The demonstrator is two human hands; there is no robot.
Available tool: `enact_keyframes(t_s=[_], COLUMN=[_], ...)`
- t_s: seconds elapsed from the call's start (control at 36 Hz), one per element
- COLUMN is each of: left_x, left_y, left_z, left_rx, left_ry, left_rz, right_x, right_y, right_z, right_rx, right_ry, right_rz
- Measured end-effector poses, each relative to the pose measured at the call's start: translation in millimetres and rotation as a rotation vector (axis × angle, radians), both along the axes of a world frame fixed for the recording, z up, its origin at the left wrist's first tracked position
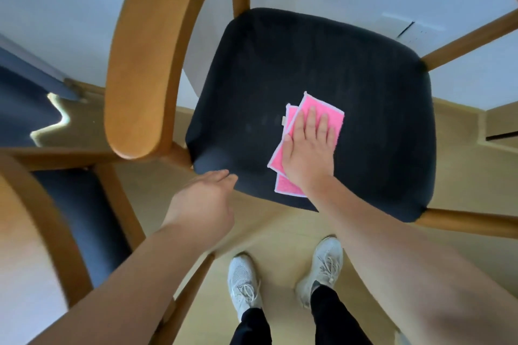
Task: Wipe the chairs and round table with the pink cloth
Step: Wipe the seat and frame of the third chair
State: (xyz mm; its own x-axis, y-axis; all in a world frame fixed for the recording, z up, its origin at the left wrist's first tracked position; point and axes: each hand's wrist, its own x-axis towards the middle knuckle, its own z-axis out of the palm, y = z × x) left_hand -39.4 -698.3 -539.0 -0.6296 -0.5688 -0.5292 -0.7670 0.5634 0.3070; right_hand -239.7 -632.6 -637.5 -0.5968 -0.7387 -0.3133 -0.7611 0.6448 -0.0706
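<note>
Left hand (pixel 206 199), fingers loosely straight, holds nothing by the dark seat (pixel 308 59), near corner. Right hand (pixel 308 148) pressed flat, fingers straight, on pink cloth (pixel 291 186), seat's front-middle. I'd keep even palm pressure, overlapping strokes out toward the wooden backrest (pixel 140 50).

I see the chair seat (pixel 308 64) filling the middle, its backrest (pixel 140 59) on the left. The cloth (pixel 311 103) lies on the seat's near half, under my flat right hand (pixel 307 148). My left hand (pixel 207 199) is at the seat's near-left corner. A second chair (pixel 73 204) stands further left, and my shoes (pixel 244 280) are nearest.
</note>
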Motion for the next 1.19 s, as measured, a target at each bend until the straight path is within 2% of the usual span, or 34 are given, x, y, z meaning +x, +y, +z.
enact_keyframes(t_s=[0.14,0.19,0.28,0.5,0.58,0.64,0.69,0.78,1.0,1.11,1.19], left_x=[8.2,15.8,22.6,25.0,25.9,25.9,24.6,19.1,-1.7,-17.4,-26.3], left_y=[-2.5,-2.3,-2.2,7.3,16.0,23.4,32.0,46.2,94.8,114.5,118.1], left_z=[19.5,24.4,30.7,55.9,71.6,86.5,105.9,143.0,278.0,339.8,361.6], left_rx=[0.024,0.028,0.033,0.02,0.021,0.017,0.007,-0.021,-0.095,-0.162,-0.152], left_ry=[-0.21,-0.23,-0.251,-0.327,-0.317,-0.301,-0.251,-0.124,0.219,0.37,0.442], left_rz=[0.024,0.034,0.035,0.095,0.13,0.162,0.208,0.284,0.557,0.569,0.567], right_x=[21.3,26.1,47.0,45.0,43.7,37.7,29.9,13.9,-15.4,-25.3,-26.3], right_y=[-52.1,-51.0,-45.1,-17.3,-10.5,-8.2,-1.8,9.8,48.0,66.2,70.3], right_z=[-6.4,-2.5,1.4,-0.7,17.5,55.3,102.0,172.6,333.3,395.9,420.8], right_rx=[-0.02,-0.011,-0.044,0.01,0.028,-0.021,-0.083,-0.16,-0.308,-0.32,-0.263], right_ry=[0.0,-0.01,-0.026,0.033,-0.131,-0.373,-0.572,-0.67,-0.795,-0.837,-0.843], right_rz=[0.129,0.2,0.477,0.784,0.774,0.564,0.313,0.14,0.193,0.312,0.458])
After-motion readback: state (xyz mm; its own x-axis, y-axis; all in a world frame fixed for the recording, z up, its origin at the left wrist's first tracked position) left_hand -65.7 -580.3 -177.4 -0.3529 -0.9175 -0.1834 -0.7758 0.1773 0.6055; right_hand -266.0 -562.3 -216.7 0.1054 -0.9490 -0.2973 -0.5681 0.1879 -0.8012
